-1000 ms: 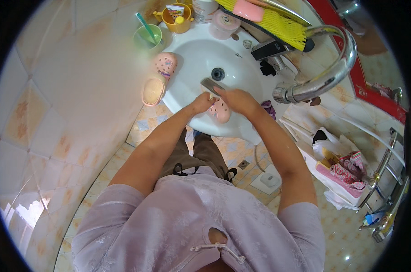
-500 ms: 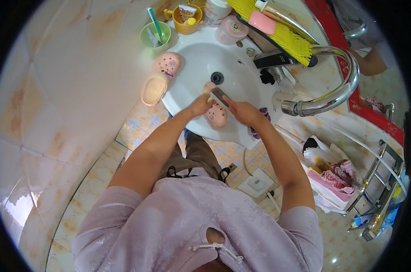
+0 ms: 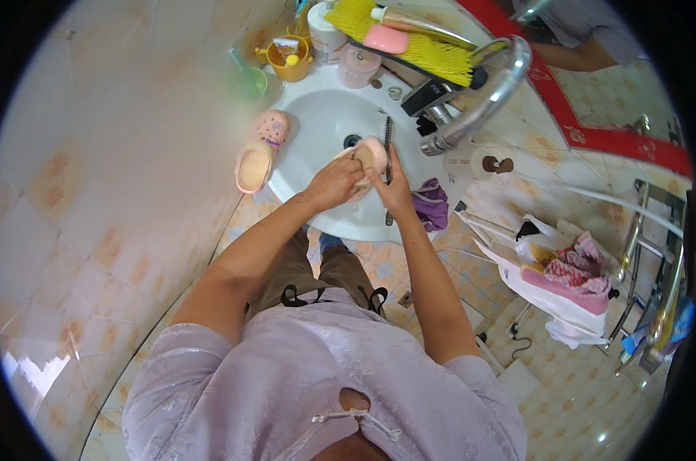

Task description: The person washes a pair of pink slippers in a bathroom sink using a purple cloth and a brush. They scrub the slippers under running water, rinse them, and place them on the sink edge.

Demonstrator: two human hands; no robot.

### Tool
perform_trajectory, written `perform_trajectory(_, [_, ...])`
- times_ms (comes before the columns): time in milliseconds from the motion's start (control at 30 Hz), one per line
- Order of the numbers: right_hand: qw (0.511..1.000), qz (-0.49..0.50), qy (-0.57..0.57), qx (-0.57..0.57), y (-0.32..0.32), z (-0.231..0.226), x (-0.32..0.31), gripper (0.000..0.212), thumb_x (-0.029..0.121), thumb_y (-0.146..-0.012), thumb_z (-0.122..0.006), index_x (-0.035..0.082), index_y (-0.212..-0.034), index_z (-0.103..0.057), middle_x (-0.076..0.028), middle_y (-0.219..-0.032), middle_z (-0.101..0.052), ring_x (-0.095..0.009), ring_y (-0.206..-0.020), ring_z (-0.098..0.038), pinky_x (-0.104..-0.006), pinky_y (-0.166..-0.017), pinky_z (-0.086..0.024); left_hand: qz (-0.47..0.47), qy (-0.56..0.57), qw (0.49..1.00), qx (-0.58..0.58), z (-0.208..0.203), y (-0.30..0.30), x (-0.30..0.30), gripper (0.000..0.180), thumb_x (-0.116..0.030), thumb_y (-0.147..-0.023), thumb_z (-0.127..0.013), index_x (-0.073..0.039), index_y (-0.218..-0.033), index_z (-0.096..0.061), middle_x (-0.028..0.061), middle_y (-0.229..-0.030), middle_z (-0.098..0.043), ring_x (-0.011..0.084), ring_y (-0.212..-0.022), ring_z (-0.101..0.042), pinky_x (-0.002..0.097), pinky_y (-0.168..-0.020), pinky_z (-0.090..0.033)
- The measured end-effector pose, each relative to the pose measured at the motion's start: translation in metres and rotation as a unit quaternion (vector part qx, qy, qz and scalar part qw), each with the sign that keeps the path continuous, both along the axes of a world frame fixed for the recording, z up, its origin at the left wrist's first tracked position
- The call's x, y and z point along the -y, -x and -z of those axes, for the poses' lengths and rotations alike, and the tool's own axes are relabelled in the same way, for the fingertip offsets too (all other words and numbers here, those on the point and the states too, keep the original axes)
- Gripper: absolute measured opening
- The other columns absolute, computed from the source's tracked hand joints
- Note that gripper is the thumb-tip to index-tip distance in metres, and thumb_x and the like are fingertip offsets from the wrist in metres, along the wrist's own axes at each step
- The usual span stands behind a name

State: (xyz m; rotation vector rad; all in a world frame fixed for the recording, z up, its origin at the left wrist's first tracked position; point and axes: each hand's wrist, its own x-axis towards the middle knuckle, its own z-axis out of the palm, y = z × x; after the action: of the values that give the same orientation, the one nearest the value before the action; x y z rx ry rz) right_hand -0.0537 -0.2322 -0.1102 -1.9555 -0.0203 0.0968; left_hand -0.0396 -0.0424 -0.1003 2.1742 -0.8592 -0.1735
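Over the near part of the white sink (image 3: 305, 146), my left hand (image 3: 334, 184) is closed round a pale pink clog (image 3: 374, 154). The clog is tilted, its rounded end pointing up and away from me; my fingers cover part of it. My right hand (image 3: 395, 190) grips a long scrubbing brush (image 3: 388, 142), with dark bristles showing beyond my fingers and the handle end sticking out below. The fingertips of that hand also reach the clog's side. A matching pink clog (image 3: 254, 169) rests at the left rim of the sink, its opening facing up.
A chrome faucet (image 3: 509, 84) arches over the right side. Behind the basin stand a yellow cup (image 3: 290, 69), a green cup (image 3: 256, 83), a white bottle (image 3: 326, 34) and pink soap (image 3: 386, 38) on a yellow cloth (image 3: 432, 58). A purple cloth (image 3: 432, 205) hangs on the right rim.
The clog has been lifted and turned from lying lengthwise in the basin. The brush has moved off its top to its right side and now stands lengthwise. The whole view has shifted slightly.
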Motion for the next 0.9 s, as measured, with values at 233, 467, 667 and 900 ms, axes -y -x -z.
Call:
perform_trajectory(233, [0.985,0.143,0.078,-0.061,-0.001,-0.040,-0.031,0.081,0.015,-0.079,-0.066,0.000,-0.147,-0.025,-0.027,-0.123,-0.057,-0.033,-0.101,-0.064,-0.0357,-0.083,-0.051,-0.163,-0.004,0.978,0.132,-0.055,-0.002,0.006,0.077,-0.023,-0.064,-0.079,0.004,-0.127,-0.043,0.0225,-0.120,-0.048,0.0402,-0.111,-0.051,0.0444,-0.102,-0.041])
perform_trajectory(467, [0.996,0.026,0.086,0.021,0.016,-0.090,-0.031,0.055,0.021,-0.095,-0.053,0.009,-0.145,-0.035,-0.026,-0.087,-0.065,-0.040,-0.077,-0.065,-0.0437,-0.068,-0.050,-0.234,0.031,0.948,-0.213,-0.034,-0.034,-0.003,0.096,-0.026,-0.062,-0.078,0.006,-0.137,-0.027,0.0262,-0.121,-0.050,0.0432,-0.111,-0.053,0.0391,-0.099,-0.043])
perform_trajectory(667, [0.948,-0.111,0.298,-0.016,0.009,-0.122,-0.018,0.046,0.016,-0.095,-0.047,0.013,-0.141,-0.044,-0.027,-0.083,-0.064,-0.044,-0.079,-0.063,-0.0503,-0.070,-0.049,-0.246,-0.028,0.962,-0.111,-0.026,-0.027,0.027,0.065,-0.033,-0.065,-0.077,0.001,-0.110,-0.045,0.0233,-0.106,-0.057,0.0413,-0.100,-0.057,0.0481,-0.085,-0.046])
perform_trajectory(900, [0.944,-0.131,0.299,-0.039,0.012,-0.119,-0.021,0.044,0.018,-0.096,-0.044,0.016,-0.140,-0.044,-0.029,-0.083,-0.063,-0.047,-0.078,-0.062,-0.0542,-0.071,-0.048,-0.304,-0.004,0.953,0.000,-0.016,-0.035,0.026,0.056,-0.036,-0.068,-0.076,0.002,-0.099,-0.049,0.0237,-0.093,-0.058,0.0416,-0.092,-0.059,0.0504,-0.080,-0.046])
